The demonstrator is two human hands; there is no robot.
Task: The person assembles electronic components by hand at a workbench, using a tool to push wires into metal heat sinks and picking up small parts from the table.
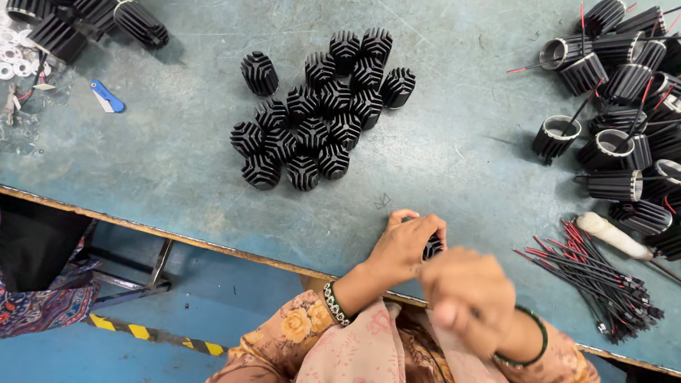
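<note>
Your left hand grips a black ribbed cylinder at the near edge of the worn blue table. Your right hand (blurred) hovers beside it, grip unclear. Matching finned cylinders cluster upright beyond.

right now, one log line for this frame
left hand: holds black finned part | right hand: blurred, beside it | wire bundle: right
</note>
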